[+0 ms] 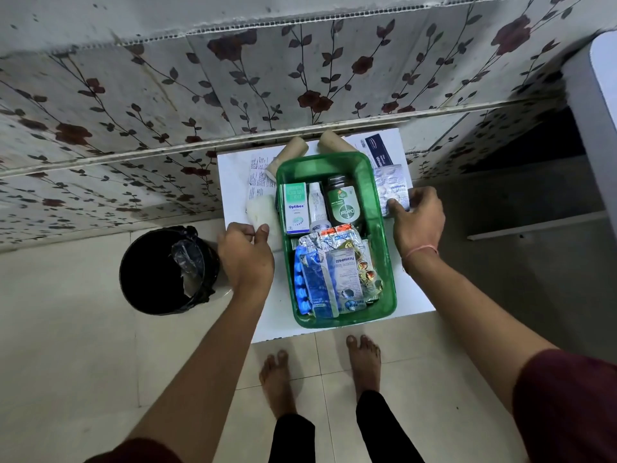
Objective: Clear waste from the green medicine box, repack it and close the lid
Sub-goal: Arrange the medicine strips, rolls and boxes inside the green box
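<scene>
The green medicine box (384, 248) stands open on a white table (233, 175). Inside are an Optibex carton (295, 208), a white tube (317, 205), a dark Dettol bottle (342, 203) and several blister strips (334, 279). My right hand (419, 222) pinches a silver blister strip (392, 187) just outside the box's right wall. My left hand (245, 253) grips the near end of a white gauze roll (262, 212) lying left of the box. No lid is in view.
A black bin (167, 272) with a liner stands on the floor left of the table. Two beige bandage rolls (293, 147), printed leaflets (260, 175) and a dark blue carton (379, 148) lie behind the box. A flowered wall backs the table; my bare feet (320, 372) are below.
</scene>
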